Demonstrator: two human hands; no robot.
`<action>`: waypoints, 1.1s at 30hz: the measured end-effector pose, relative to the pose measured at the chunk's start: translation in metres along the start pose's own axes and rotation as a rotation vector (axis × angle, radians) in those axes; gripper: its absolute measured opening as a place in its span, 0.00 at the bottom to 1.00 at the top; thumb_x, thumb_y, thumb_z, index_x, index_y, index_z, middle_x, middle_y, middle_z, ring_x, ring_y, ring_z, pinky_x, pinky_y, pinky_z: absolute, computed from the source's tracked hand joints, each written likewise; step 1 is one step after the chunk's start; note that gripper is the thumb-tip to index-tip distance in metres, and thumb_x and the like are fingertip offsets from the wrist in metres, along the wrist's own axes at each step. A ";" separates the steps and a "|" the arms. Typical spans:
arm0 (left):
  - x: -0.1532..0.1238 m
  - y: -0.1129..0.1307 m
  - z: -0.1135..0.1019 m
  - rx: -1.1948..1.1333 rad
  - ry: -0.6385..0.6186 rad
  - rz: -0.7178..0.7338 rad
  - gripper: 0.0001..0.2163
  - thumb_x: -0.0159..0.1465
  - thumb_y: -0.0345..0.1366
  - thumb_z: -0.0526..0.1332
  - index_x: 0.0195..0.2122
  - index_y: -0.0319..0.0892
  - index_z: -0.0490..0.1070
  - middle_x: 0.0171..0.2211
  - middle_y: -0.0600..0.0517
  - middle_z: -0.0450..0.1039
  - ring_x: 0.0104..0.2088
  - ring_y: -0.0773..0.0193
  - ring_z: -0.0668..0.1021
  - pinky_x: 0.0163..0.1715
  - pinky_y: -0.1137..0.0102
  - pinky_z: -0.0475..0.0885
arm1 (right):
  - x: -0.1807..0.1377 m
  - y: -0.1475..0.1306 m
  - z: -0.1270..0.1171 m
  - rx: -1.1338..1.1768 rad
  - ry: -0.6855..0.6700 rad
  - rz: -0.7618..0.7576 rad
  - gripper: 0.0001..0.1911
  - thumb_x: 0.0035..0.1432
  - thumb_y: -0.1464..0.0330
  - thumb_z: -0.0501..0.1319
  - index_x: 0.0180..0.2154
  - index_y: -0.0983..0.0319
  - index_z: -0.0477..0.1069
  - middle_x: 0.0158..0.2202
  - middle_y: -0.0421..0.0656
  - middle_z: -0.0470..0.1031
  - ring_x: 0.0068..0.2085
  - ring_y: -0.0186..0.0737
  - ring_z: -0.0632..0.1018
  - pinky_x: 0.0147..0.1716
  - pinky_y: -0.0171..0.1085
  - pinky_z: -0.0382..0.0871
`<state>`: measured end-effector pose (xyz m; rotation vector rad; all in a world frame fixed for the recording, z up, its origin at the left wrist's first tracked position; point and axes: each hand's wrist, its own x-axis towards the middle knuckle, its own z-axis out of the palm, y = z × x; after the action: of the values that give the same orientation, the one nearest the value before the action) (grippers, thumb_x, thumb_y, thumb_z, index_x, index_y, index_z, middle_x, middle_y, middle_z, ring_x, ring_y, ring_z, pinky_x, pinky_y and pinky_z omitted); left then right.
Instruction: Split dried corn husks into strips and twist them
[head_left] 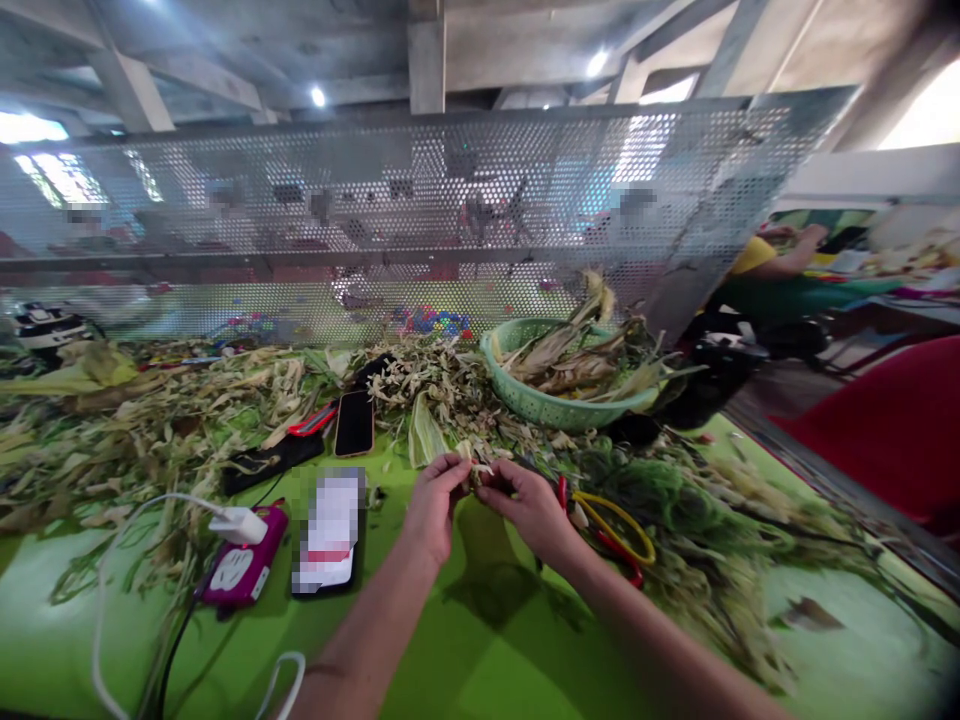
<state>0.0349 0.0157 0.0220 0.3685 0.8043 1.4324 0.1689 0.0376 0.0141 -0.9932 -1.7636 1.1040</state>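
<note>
Over the green table [480,660], both hands meet at a small pale piece of corn husk [475,474]. My left hand [436,502] pinches it between thumb and fingers. From the other side, my right hand [529,508] grips it too, fingertips almost touching the left ones. Its exact shape is partly hidden by the fingers. Close by the right wrist lie scissors with yellow and red handles [616,530], partly covered by that hand. A wider pale green husk leaf [426,432] rests just beyond my left hand.
A green basket [551,408] holds long dry husks. Husk scraps [225,405] spread leftward, and green fibres [660,505] lie right. Phones [354,423] [330,530], a red cutter [313,419] and a magenta power strip [251,560] with white cable sit left. Perforated metal screen [375,220] stands behind; a red chair [892,430] is right.
</note>
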 end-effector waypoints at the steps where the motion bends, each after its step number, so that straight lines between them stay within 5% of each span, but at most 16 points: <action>1: 0.000 0.001 0.001 -0.014 0.008 0.000 0.13 0.41 0.31 0.72 0.26 0.39 0.70 0.23 0.56 0.74 0.24 0.72 0.73 0.27 0.75 0.65 | -0.001 -0.003 0.000 -0.036 -0.005 -0.023 0.07 0.52 0.65 0.63 0.26 0.60 0.67 0.24 0.37 0.67 0.28 0.36 0.66 0.29 0.33 0.59; 16: -0.002 -0.002 -0.001 0.036 -0.049 -0.030 0.13 0.44 0.34 0.71 0.27 0.39 0.69 0.25 0.55 0.74 0.25 0.70 0.74 0.29 0.74 0.67 | -0.005 -0.010 0.001 0.031 0.044 -0.008 0.09 0.56 0.62 0.61 0.35 0.61 0.70 0.31 0.40 0.71 0.34 0.38 0.71 0.33 0.34 0.64; 26: 0.000 -0.006 -0.001 -0.100 -0.007 -0.043 0.14 0.41 0.31 0.72 0.26 0.39 0.68 0.23 0.56 0.72 0.24 0.71 0.72 0.28 0.75 0.65 | -0.002 -0.006 0.000 -0.187 -0.008 -0.063 0.07 0.58 0.64 0.58 0.33 0.61 0.70 0.29 0.39 0.70 0.32 0.36 0.69 0.32 0.32 0.63; 33: -0.004 0.001 0.002 0.226 -0.041 0.117 0.07 0.50 0.35 0.66 0.27 0.39 0.69 0.23 0.57 0.66 0.26 0.71 0.68 0.30 0.75 0.62 | -0.001 -0.010 -0.009 -0.057 -0.040 0.041 0.11 0.57 0.61 0.60 0.35 0.62 0.71 0.30 0.41 0.71 0.33 0.37 0.71 0.33 0.33 0.64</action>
<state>0.0355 0.0123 0.0252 0.6245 0.9261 1.4408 0.1756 0.0363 0.0253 -1.0529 -1.8225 1.1114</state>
